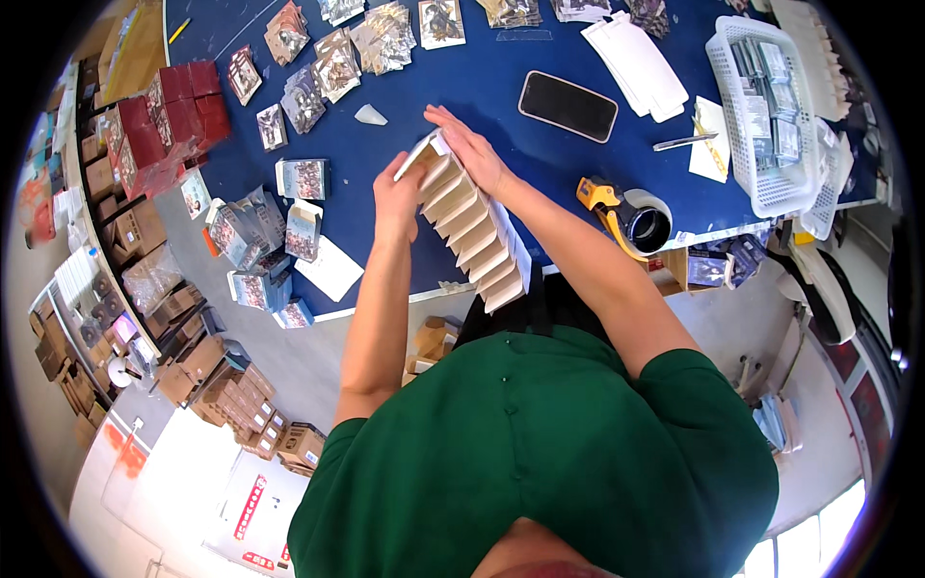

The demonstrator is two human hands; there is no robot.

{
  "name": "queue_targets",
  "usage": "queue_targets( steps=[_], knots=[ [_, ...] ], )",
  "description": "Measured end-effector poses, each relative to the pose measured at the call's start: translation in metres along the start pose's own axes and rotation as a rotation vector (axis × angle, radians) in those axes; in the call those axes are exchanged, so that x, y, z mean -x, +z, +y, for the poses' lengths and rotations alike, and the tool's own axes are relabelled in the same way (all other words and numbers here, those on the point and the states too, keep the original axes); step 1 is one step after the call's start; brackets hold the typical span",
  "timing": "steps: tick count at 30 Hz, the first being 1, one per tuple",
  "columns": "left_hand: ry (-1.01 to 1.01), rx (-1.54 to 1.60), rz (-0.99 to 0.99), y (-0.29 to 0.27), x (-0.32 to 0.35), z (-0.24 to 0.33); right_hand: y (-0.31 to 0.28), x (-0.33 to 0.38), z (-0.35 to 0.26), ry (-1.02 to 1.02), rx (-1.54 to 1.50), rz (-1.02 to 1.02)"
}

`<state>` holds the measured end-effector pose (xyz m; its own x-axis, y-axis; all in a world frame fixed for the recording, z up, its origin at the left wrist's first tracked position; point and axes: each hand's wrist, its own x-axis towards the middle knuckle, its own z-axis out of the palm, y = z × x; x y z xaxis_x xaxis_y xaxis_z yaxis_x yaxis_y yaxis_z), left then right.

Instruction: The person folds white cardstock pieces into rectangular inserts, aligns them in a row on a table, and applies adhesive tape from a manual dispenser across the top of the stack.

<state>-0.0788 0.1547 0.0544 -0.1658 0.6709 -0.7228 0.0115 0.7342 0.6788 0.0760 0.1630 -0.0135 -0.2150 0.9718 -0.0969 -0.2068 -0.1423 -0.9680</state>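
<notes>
A row of small white card boxes (469, 223), pressed side by side with their open ends showing cream insides, slants from the tabletop toward my body. My left hand (396, 196) grips its far end from the left, the thumb at the end box. Along the right side of that end lies my right hand (470, 154), its fingers stretched together against the boxes. Left of my left hand, printed small boxes (303, 231) stand near a blank white card (330, 269). A scrap of clear plastic (370, 116) lies beyond the hands.
On the blue table (405, 265) lie a phone (568, 106), a yellow tape dispenser (624, 218), white cards (636, 67) and a pen (685, 142). A white basket (771, 199) of packs stands right. Card piles (383, 39) line the far side; dark red boxes (166, 125) sit left.
</notes>
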Motion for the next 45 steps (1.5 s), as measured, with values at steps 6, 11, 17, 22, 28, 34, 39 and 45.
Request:
queue_targets(
  steps=[6, 11, 17, 22, 28, 34, 39, 45],
  knots=[
    [0.043, 0.082, -0.187, -0.007, -0.007, 0.018, -0.012, -0.024, 0.008, 0.097, -0.078, 0.039],
    [0.225, 0.391, -0.134, -0.008, 0.005, -0.039, -0.013, -0.007, 0.009, -0.094, 0.077, 0.147],
    [0.031, 0.524, -0.078, 0.024, 0.003, -0.082, 0.001, 0.013, 0.017, 0.105, -0.094, 0.095],
    [0.037, 0.583, -0.108, 0.027, 0.005, -0.073, 0.001, 0.007, -0.005, 0.057, -0.035, 0.07],
    [0.048, 0.565, -0.164, 0.04, -0.004, -0.081, -0.01, 0.015, 0.016, -0.071, 0.135, 0.067],
    [0.051, 0.531, -0.069, 0.054, -0.014, -0.067, -0.01, 0.007, 0.0, 0.065, -0.079, 0.135],
    [-0.01, 0.415, -0.134, 0.049, 0.003, -0.055, -0.02, 0.01, 0.015, 0.121, -0.152, 0.162],
    [0.371, 0.277, -0.098, 0.055, -0.028, -0.101, -0.023, 0.009, 0.021, 0.022, -0.058, 0.234]
  ],
)
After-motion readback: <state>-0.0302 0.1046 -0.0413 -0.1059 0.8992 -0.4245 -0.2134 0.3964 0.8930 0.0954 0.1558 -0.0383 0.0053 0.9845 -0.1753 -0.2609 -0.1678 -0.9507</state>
